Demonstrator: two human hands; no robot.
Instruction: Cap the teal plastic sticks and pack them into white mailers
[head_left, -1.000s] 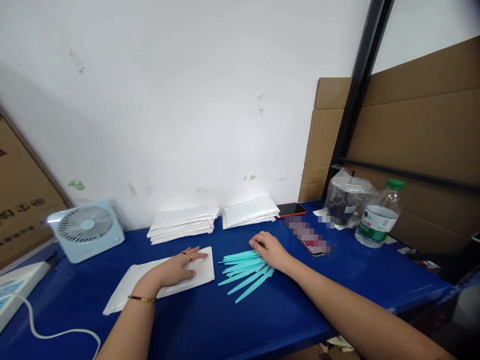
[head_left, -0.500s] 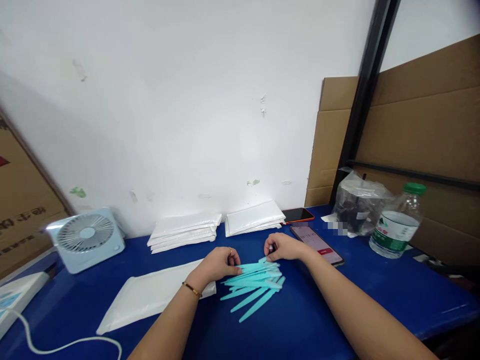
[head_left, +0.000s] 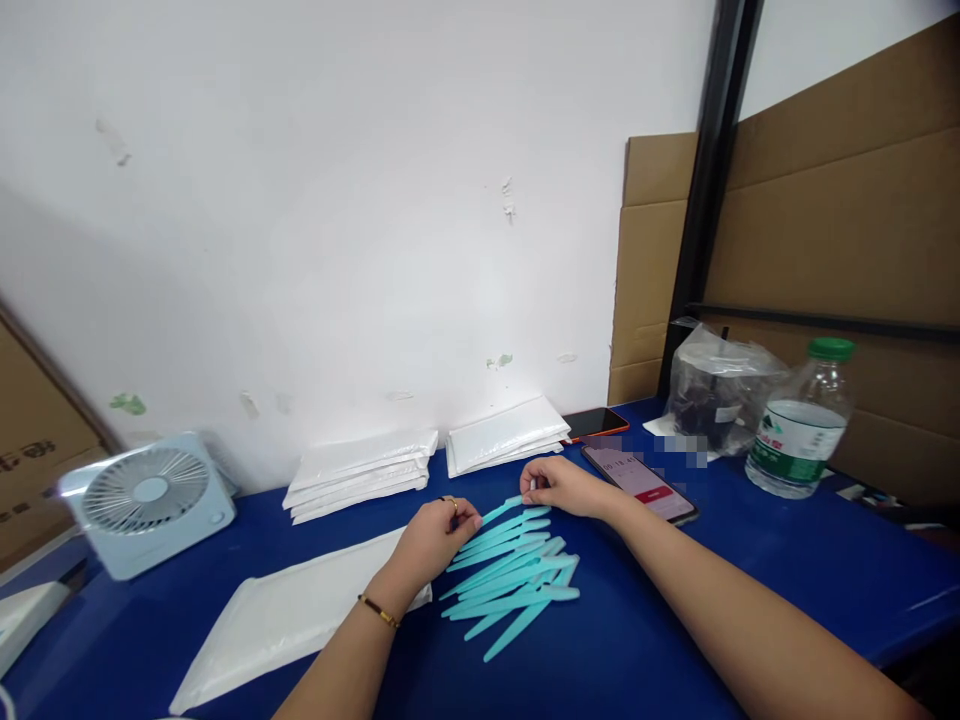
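Several slim turquoise eyebrow razors (head_left: 510, 580), with tapered handles and paler heads, lie fanned out and partly overlapping on the blue tabletop (head_left: 600, 640). At the far end of the fan, my left hand (head_left: 442, 530) pinches the handle end of the topmost razor (head_left: 501, 512). My right hand (head_left: 555, 485) has thumb and fingers closed on the head end of that same razor. Its tips are partly hidden by the fingers. Left of the razors, a white padded envelope (head_left: 292, 605) lies flat, partly beneath my left forearm.
Two stacks of white envelopes (head_left: 360, 470) (head_left: 506, 437) rest against the wall. A lit phone (head_left: 637, 482), a dark phone (head_left: 596, 423), a bagged cup (head_left: 712, 390) and a water bottle (head_left: 799, 425) stand or lie at right. A small fan (head_left: 154, 500) is at left.
The razors have spread from a tighter pile into a wider fan. Both hands have shifted slightly toward the far side with the topmost razor, and the view has turned a little.
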